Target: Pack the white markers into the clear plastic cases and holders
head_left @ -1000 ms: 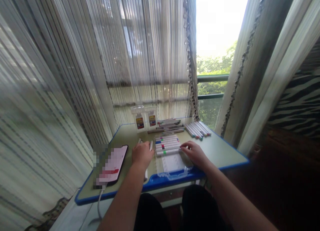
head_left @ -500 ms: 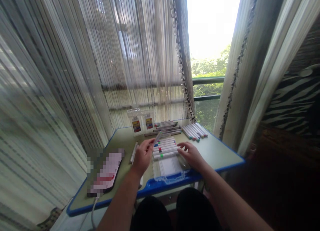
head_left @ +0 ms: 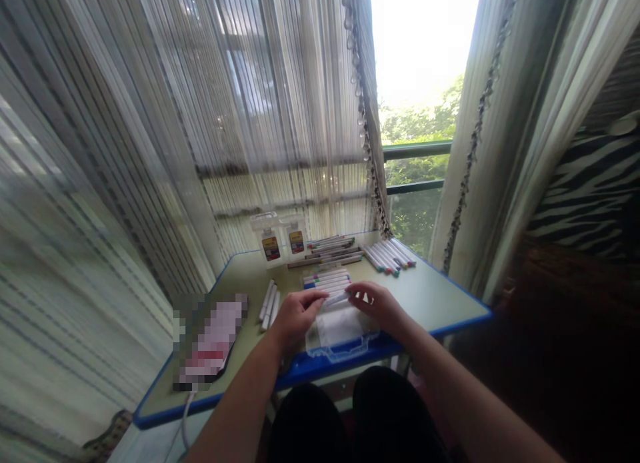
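Observation:
A white marker (head_left: 338, 297) lies level between my hands, just over a clear plastic case (head_left: 316, 346). My left hand (head_left: 299, 314) pinches its left end. At the other end, the fingertips of my right hand (head_left: 374, 304) are closed on it. Behind it, several white markers (head_left: 327, 277) with coloured bands rest side by side in the far part of the case. The near part of the case shows a pale bare bottom, partly covered by my right hand.
Loose markers lie left of my hand (head_left: 269, 304), at the back (head_left: 330, 251) and at the back right (head_left: 389, 256). Two clear cases with labels (head_left: 271, 248) stand by the curtain. A phone (head_left: 215, 339) with a cable is at the left. The table has a blue edge (head_left: 463, 323).
My left hand has come down and right, turning the marker from tilted up to level. My right hand has moved slightly left and closed on its other end.

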Motion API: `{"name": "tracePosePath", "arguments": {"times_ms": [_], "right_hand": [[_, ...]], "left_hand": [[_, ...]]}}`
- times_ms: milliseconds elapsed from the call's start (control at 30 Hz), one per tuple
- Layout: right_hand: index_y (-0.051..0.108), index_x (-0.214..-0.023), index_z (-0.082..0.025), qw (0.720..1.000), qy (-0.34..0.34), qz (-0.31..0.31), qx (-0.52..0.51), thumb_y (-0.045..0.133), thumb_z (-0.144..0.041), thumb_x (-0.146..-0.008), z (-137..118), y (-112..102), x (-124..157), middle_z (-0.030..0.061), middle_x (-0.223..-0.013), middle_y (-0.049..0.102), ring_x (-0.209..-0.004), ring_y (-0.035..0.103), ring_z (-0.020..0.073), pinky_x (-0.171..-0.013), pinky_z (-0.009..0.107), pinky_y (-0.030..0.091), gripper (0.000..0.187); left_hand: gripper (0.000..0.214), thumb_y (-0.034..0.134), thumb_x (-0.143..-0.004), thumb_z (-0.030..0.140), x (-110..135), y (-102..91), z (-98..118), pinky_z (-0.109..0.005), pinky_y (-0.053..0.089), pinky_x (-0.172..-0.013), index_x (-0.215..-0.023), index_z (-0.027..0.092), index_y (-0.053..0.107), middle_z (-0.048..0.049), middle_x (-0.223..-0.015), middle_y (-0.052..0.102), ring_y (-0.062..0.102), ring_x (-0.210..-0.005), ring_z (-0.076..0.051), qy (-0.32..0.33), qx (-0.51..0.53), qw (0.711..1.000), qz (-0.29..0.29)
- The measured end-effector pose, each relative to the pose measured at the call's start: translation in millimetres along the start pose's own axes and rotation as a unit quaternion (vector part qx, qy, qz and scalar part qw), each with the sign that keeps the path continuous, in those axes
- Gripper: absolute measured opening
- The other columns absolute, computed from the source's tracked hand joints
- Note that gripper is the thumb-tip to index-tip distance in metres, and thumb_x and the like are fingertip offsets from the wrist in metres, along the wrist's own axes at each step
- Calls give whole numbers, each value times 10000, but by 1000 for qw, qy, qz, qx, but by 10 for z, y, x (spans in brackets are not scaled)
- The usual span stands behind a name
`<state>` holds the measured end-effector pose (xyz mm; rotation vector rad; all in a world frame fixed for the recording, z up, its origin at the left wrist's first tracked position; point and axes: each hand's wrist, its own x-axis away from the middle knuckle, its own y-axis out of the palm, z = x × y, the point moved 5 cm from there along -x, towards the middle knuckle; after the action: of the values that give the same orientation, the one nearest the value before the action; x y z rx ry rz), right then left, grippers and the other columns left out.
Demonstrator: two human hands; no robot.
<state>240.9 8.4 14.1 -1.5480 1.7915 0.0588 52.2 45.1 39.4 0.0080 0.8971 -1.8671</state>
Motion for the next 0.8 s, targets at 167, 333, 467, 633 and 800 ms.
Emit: {"name": "tracePosePath", "arguments": {"times_ms": [167, 333, 467, 633, 800], "right_hand": [[689, -912, -191, 998, 59, 20, 2, 584, -303, -778, 14, -71, 25, 29, -826, 680, -643, 547, 119, -614, 241, 449, 204], [690, -877, -197, 996, 80, 19, 34, 584, -280, -763, 10, -111, 60, 26, -828, 688, -676, 540, 132, -660, 256, 443, 176], [686, -858, -199, 994, 89, 14, 61, 573, -240, -741, 34, -116, 63, 19, -821, 684, -673, 535, 135, -677, 263, 437, 167], [688, -832, -204, 990, 107, 13, 91, 569, -192, -716, 49, -126, 61, 11, -788, 670, -683, 551, 141, -704, 267, 440, 168], [715, -844, -187, 990, 98, 17, 104, 554, -144, -714, 46, -122, 46, 36, -862, 641, -694, 555, 133, -714, 264, 444, 212]], "left_hand": [[279, 607, -740, 283, 8, -80, 11, -263, 524, -690, -950, 137, 720, -83, -924, 724, 643, -743, -153, 8, -44, 999, 30], [189, 608, -738, 224, 5, -110, -12, -274, 521, -756, -879, 179, 727, -60, -944, 723, 648, -825, -159, 37, -106, 993, 37], [191, 613, -738, 190, 10, -67, 0, -315, 491, -876, -880, 201, 738, -54, -935, 721, 637, -926, -182, 51, -145, 988, 3], [160, 633, -730, 219, 15, -46, 17, -328, 472, -887, -838, 217, 751, -57, -940, 710, 624, -931, -194, 45, -169, 984, -22], [159, 621, -735, 233, 13, -37, 5, -300, 478, -835, -819, 206, 753, -52, -912, 703, 632, -861, -175, 39, -164, 985, -37]]}}
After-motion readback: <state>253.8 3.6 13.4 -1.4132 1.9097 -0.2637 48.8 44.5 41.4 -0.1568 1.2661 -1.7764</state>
